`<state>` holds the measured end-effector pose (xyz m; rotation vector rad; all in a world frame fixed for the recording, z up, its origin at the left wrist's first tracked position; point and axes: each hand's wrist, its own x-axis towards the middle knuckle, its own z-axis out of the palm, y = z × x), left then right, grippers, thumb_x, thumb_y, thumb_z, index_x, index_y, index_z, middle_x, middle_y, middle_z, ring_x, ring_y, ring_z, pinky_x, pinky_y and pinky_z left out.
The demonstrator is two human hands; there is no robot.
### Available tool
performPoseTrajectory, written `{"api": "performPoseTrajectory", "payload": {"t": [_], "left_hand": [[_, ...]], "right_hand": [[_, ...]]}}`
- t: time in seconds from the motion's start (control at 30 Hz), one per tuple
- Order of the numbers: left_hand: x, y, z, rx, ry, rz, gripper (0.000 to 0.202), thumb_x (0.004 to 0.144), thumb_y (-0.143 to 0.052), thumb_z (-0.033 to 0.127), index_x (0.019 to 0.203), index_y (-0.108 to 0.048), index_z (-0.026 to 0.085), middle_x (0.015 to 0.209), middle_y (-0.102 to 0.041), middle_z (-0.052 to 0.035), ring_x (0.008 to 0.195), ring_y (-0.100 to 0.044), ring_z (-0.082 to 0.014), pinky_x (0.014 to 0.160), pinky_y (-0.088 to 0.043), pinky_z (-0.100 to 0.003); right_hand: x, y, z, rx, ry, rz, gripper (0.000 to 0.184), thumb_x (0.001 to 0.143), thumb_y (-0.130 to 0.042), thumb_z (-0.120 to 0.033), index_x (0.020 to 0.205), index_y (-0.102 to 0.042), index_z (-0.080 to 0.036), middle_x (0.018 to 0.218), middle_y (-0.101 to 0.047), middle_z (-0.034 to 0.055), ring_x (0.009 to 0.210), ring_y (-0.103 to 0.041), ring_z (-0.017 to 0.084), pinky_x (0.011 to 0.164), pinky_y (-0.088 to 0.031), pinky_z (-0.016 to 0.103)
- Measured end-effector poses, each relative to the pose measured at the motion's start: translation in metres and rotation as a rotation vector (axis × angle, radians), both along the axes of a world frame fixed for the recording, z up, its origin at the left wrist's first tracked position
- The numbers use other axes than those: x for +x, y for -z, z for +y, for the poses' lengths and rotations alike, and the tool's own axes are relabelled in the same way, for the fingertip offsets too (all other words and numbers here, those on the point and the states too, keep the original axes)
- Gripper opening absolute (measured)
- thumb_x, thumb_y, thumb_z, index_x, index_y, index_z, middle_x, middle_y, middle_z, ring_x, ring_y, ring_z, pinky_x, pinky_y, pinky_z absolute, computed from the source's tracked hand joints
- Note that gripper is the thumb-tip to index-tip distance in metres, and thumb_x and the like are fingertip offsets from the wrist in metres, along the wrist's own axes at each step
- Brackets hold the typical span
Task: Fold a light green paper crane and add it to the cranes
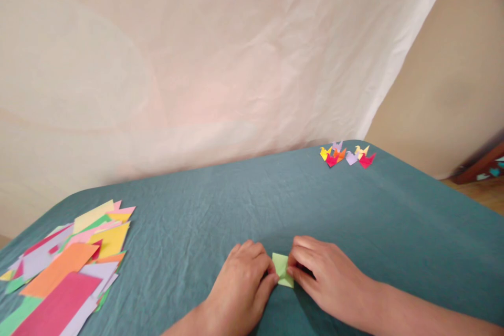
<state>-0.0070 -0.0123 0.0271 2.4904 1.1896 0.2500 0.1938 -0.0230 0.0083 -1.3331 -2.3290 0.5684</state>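
A small folded piece of light green paper (282, 268) lies on the cloth-covered table near its front, between my two hands. My left hand (244, 283) pinches its left edge with thumb and fingers. At its right edge, my right hand (328, 275) grips the paper between thumb and forefinger. The fingertips cover parts of both side edges, and a crease shows across the paper's face.
Many-coloured paper sheets (59, 273) lie in a loose, overlapping pile at the left. Several small folded paper birds (333, 156) stand at the far right corner of the green-blue tablecloth (197, 210). Behind the table hangs a pale sheet (220, 63).
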Motion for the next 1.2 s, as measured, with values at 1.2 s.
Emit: {"api": "performPoseTrajectory", "payload": {"t": [1.2], "left_hand": [[0.008, 0.003, -0.004, 0.052, -0.076, 0.082, 0.017, 0.09, -0.045, 0.023, 0.077, -0.055, 0.018, 0.084, -0.056, -0.0033, 0.082, -0.049, -0.0202, 0.074, -0.036, -0.034]], "right_hand": [[0.001, -0.001, -0.029, 0.37, -0.244, -0.513, 0.044, 0.075, -0.058, -0.013, 0.118, -0.051, -0.019, 0.067, -0.067, -0.002, 0.051, -0.06, 0.017, 0.045, -0.022, 0.033]]}}
